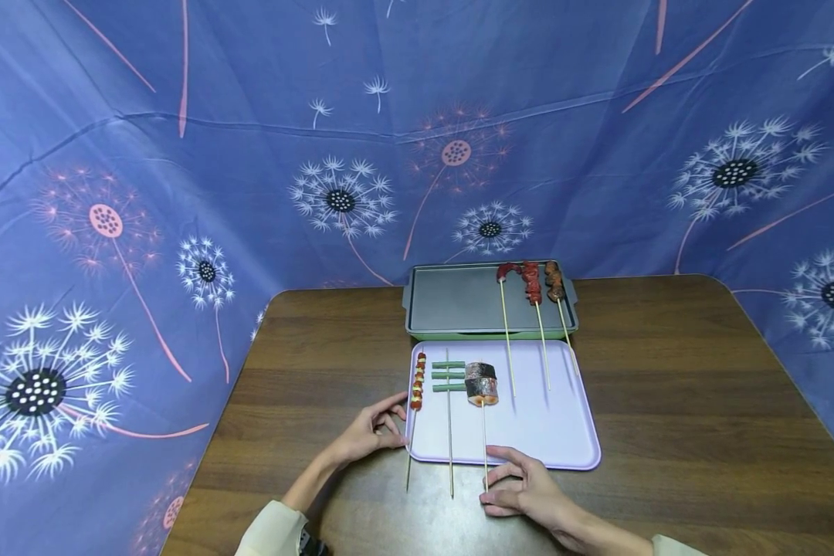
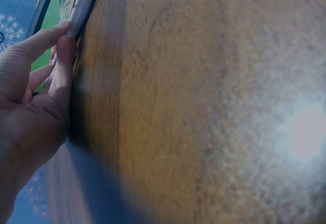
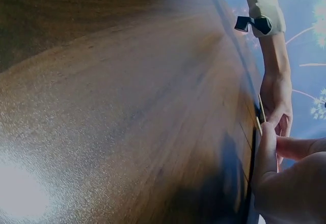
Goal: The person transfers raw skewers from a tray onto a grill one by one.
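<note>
The lavender tray [image 1: 549, 436] is set on the brown wooden surface [image 1: 306, 363], and three skewers are carried on its left half. The skewer with dark-skinned chunks [image 1: 482, 386] is placed at the tray's middle, its stick run out past the near rim. That stick is pinched near its lower end by the right grip [image 1: 524, 488], which is held at the tray's near rim with its fingers bent.

The left grip [image 1: 371, 434] is placed against the tray's left rim, with its fingertips touching there; whether the rim is pinched or only pressed cannot be told. Just inside that rim, the red-and-yellow skewer [image 1: 418, 382] is laid lengthwise, its stick extended beyond the tray's near-left corner. Between these two skewers, the skewer with green pieces [image 1: 448, 376] is laid, three pieces being threaded crosswise on a stick that is likewise extended over the near rim.

Directly behind the tray, a dark griddle [image 1: 452, 297] is placed. On its right part three more skewers are laid: a curved red one [image 1: 506, 271], a chunky red one [image 1: 531, 282] and a brown one [image 1: 554, 282], their sticks reached out over the tray. Behind everything, a blue dandelion-patterned cloth [image 1: 250, 193] is hung.
</note>
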Action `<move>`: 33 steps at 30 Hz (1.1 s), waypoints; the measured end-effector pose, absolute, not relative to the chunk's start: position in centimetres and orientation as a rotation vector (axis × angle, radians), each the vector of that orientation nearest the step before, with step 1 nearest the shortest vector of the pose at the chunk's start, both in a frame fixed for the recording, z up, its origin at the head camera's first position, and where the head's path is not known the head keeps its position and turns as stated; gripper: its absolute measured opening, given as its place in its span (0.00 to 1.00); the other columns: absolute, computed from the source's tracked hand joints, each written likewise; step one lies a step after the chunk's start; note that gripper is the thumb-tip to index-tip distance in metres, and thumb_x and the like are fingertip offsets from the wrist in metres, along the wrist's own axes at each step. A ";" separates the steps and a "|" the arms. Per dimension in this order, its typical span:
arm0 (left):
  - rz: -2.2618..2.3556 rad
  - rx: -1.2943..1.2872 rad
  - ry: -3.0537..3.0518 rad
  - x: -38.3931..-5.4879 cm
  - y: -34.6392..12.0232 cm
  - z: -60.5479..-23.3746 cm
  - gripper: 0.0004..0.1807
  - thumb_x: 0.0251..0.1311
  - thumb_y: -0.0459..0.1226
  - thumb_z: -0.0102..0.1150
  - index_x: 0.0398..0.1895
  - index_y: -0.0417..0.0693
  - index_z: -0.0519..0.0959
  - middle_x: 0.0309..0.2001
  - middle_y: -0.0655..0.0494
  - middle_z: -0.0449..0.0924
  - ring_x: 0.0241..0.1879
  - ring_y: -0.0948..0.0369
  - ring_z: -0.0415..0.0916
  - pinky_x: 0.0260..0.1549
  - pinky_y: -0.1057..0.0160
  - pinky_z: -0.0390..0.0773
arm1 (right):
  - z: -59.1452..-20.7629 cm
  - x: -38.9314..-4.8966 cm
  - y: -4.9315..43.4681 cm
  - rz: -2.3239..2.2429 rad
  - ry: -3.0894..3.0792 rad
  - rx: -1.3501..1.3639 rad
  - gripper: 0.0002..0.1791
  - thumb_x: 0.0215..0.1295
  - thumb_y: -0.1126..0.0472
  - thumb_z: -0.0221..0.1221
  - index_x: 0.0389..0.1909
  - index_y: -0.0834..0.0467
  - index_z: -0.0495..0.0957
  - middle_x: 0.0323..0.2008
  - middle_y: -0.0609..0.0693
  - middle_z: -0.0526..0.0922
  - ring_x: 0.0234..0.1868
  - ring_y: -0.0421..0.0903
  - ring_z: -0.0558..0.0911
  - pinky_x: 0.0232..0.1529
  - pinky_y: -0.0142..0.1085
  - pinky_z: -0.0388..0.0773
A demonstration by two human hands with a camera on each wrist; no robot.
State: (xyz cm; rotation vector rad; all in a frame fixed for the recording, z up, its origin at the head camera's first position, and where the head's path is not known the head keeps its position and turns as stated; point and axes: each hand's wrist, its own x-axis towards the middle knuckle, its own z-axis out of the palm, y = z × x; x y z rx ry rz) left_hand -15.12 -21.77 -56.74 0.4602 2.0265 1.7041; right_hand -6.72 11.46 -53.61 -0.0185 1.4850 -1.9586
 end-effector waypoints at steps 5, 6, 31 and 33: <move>1.709 0.475 2.035 -15.1 -21.7 -56.8 0.44 0.56 0.24 0.68 0.76 0.29 0.58 0.55 0.25 0.71 0.36 0.72 0.79 0.32 0.77 0.77 | -53.5 -6.9 11.6 -1.947 1.492 -0.022 0.48 0.61 0.76 0.63 0.75 0.77 0.44 0.43 0.54 0.76 0.42 0.45 0.87 0.50 0.40 0.87; 1.710 0.476 2.035 -15.0 -21.7 -56.8 0.44 0.56 0.24 0.68 0.76 0.29 0.58 0.55 0.25 0.71 0.36 0.72 0.79 0.32 0.77 0.77 | -53.4 -6.9 11.6 -1.947 1.491 -0.020 0.48 0.61 0.76 0.64 0.76 0.77 0.44 0.43 0.54 0.76 0.42 0.45 0.87 0.50 0.40 0.87; 1.720 0.480 2.024 -14.8 -21.7 -56.5 0.45 0.56 0.23 0.68 0.76 0.29 0.58 0.55 0.24 0.70 0.35 0.72 0.79 0.32 0.77 0.78 | -53.3 -7.8 13.5 -2.001 1.353 -0.174 0.47 0.66 0.74 0.61 0.77 0.75 0.41 0.46 0.49 0.76 0.44 0.40 0.87 0.53 0.38 0.85; 1.724 0.487 2.022 -14.8 -21.7 -56.5 0.45 0.56 0.23 0.68 0.76 0.29 0.58 0.55 0.24 0.70 0.35 0.72 0.79 0.32 0.77 0.78 | -53.3 -7.7 13.6 -2.008 1.362 -0.178 0.48 0.66 0.74 0.62 0.77 0.75 0.40 0.47 0.49 0.75 0.45 0.40 0.87 0.53 0.38 0.85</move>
